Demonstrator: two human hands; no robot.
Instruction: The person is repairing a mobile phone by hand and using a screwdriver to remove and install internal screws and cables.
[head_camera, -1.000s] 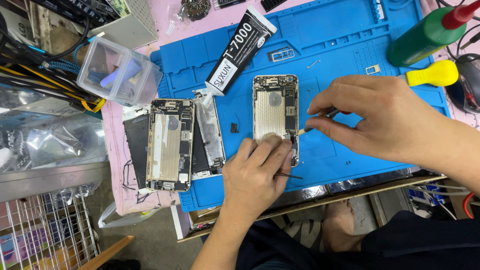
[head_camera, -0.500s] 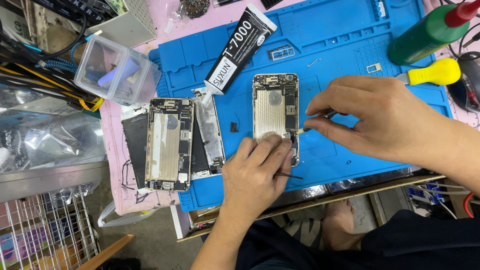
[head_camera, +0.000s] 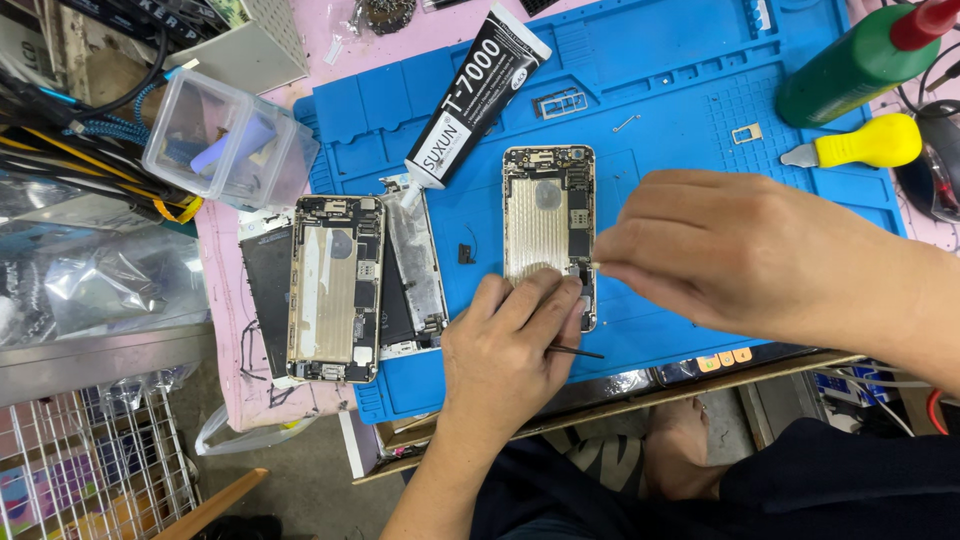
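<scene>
— Clear plastic was seen at the far left: what lay there?

— A lidded plastic box (head_camera: 225, 145) was set at the left edge of the blue mat (head_camera: 690, 90), which covered the pink surface (head_camera: 215, 290). Just right of it, an opened phone chassis (head_camera: 335, 288) was laid over a dark panel (head_camera: 268, 290), with a metal shield strip (head_camera: 420, 265) beside it.

— And the black-and-white glue tube (head_camera: 475, 95)?

— It was laid slanted above that strip, its nozzle pointing down-left.

— Where was the worked piece found?

— A second opened phone body (head_camera: 545, 215) was placed upright at the mat's middle. Its lower end was pressed down by the left hand (head_camera: 510, 350), fingers (head_camera: 530, 300) laid flat on it, and a thin dark tool (head_camera: 575, 351) was tucked under that hand.

— The right hand (head_camera: 740, 255)?

— Its fingers were pinched narrow at the phone's right edge; something tiny and pale was seen at the tips, too small to be told.

— Farther right?

— A yellow-handled tool (head_camera: 865, 145) and a green bottle (head_camera: 850, 65) with a red cap were noted.
</scene>
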